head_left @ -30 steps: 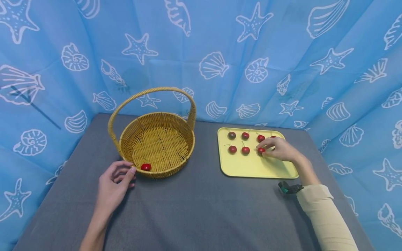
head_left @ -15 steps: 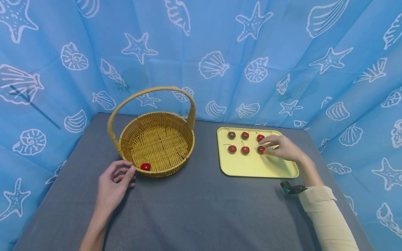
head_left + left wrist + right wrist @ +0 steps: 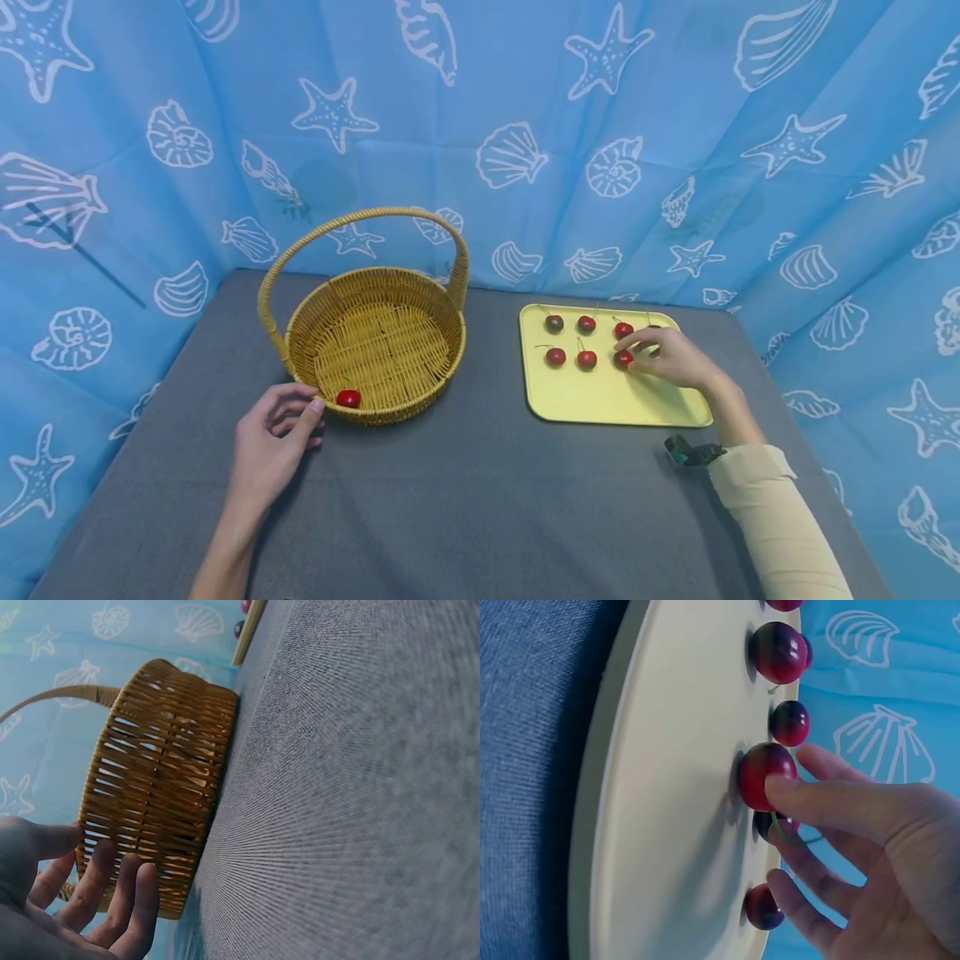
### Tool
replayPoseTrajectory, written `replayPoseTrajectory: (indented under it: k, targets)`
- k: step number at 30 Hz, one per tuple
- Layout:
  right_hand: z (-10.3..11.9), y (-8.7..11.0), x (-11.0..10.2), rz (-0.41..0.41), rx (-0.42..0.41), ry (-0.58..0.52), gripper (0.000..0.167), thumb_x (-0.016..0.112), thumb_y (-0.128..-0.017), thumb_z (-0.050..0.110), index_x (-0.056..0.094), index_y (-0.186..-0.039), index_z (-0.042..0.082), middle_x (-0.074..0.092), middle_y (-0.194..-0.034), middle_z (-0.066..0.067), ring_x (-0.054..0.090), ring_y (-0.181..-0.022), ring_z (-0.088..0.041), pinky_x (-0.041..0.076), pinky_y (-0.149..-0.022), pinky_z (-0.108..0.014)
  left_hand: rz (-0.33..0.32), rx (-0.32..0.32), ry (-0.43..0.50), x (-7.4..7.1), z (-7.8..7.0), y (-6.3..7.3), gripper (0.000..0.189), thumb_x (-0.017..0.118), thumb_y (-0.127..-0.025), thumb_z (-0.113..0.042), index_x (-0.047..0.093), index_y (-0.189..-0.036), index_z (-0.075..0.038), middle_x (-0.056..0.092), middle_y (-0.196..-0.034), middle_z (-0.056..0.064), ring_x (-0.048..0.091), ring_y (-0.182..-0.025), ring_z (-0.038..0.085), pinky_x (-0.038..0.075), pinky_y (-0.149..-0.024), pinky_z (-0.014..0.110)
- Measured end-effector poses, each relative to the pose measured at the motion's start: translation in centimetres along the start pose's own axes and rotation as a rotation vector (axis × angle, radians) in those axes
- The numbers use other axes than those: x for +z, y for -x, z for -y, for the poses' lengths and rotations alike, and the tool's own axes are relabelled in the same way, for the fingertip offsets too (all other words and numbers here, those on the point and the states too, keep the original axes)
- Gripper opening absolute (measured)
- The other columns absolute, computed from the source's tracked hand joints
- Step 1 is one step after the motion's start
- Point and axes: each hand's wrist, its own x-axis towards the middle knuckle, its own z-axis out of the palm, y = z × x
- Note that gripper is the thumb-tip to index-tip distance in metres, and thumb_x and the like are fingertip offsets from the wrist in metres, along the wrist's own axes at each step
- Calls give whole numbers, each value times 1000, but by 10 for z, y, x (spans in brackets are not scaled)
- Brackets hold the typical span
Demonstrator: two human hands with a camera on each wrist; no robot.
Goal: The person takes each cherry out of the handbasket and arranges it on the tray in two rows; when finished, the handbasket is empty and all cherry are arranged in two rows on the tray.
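My left hand (image 3: 273, 442) pinches the near left rim of a round wicker basket (image 3: 446, 392) with a tall arched handle. In the left wrist view its fingers (image 3: 142, 900) lie along the woven side. One red cherry (image 3: 348, 399) lies inside the basket near that hand. Over a yellow tray (image 3: 585, 404), my right hand (image 3: 675, 358) holds a cherry (image 3: 759, 776) between thumb and forefinger, its green stem hanging toward the palm. The cherry seems to sit on or just above the tray. Several other cherries (image 3: 586, 360) stand in two rows; some are partly hidden by the right hand.
A grey cloth (image 3: 480, 500) covers the table, with a stretch of it between basket and tray. Blue curtains (image 3: 510, 208) printed with shells and starfish enclose the back and sides. A dark strap (image 3: 693, 451) sits at the right wrist.
My right hand shifted slightly right, then back left, staying at the same cherry. The left hand and the basket have not visibly moved.
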Motion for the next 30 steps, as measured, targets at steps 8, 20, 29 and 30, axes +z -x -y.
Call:
replayPoseTrajectory:
  k: [8,20,29,30]
  targets:
    - [1,1,2,-49,-4,-4,33,84,-91,2,77,-123,2,77,-128,-21,68,-123,-46,62,-98,-59,4,-10,-5,0,1,0,26,70,-108,-21,65,-130,-7,77,-112,21,78,-86,11,69,-70,23]
    - [1,2,5,-14,-20,-34,37,70,-91,-13,77,-124,4,80,-125,-17,70,-121,-40,62,-102,-67,18,-5,21,-2,1,0,28,71,-108,-22,64,-129,-6,78,-104,11,79,-86,12,69,-71,24]
    - [2,1,7,-5,34,-55,30,82,-94,1,77,-124,1,79,-124,-21,74,-119,-43,67,-97,-53,8,-9,12,-1,0,0,25,71,-107,-22,65,-128,-8,77,-107,15,78,-86,12,69,-71,24]
    - [1,1,7,2,39,-55,30,82,-95,2,77,-124,1,80,-123,-21,74,-118,-43,68,-95,-46,7,-9,9,-1,0,0,25,71,-107,-22,65,-128,-8,77,-107,16,78,-86,12,69,-71,24]
